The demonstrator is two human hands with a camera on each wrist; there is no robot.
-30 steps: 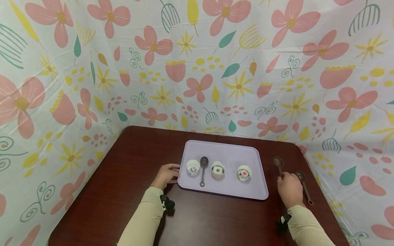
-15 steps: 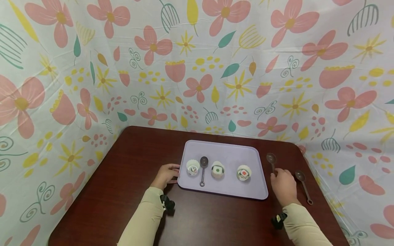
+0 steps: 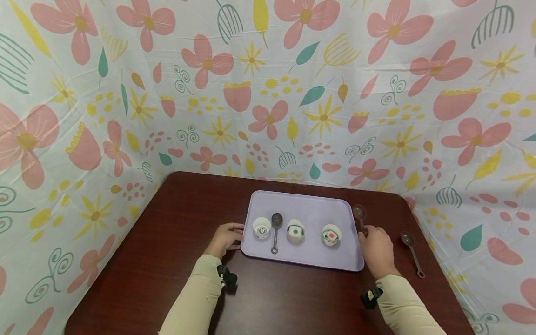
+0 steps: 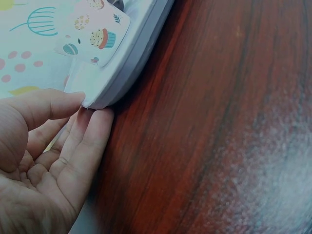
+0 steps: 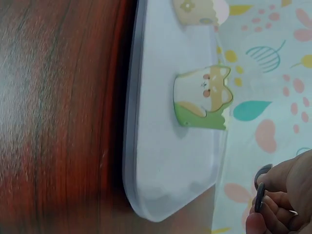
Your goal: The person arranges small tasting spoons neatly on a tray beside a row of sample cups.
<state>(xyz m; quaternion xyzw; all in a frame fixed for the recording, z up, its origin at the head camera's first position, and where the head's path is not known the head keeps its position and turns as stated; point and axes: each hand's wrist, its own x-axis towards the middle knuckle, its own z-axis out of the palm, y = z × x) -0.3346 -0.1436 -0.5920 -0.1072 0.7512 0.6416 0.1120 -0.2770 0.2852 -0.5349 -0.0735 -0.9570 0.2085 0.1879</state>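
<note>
A pale lilac tray lies on the dark red-brown table. My left hand pinches the tray's left side; in the left wrist view the thumb lies on the rim and fingers sit beneath it. My right hand holds a brown spoon by its handle, close by the tray's right edge, bowl pointing away. Three small paper cupcake cups stand on the tray: a left cup, a middle cup with a green-dotted white piece, and a right cup with a red-dotted one. Another spoon lies between the first two.
A third brown spoon lies on the table to the right of my right hand. Flower-printed cloth hangs behind and along both sides of the table. The right wrist view shows an animal face printed on the right cup.
My right hand has moved left with the spoon, from beside the other table spoon to the tray's right edge. The left hand and the tray have stayed in place.
</note>
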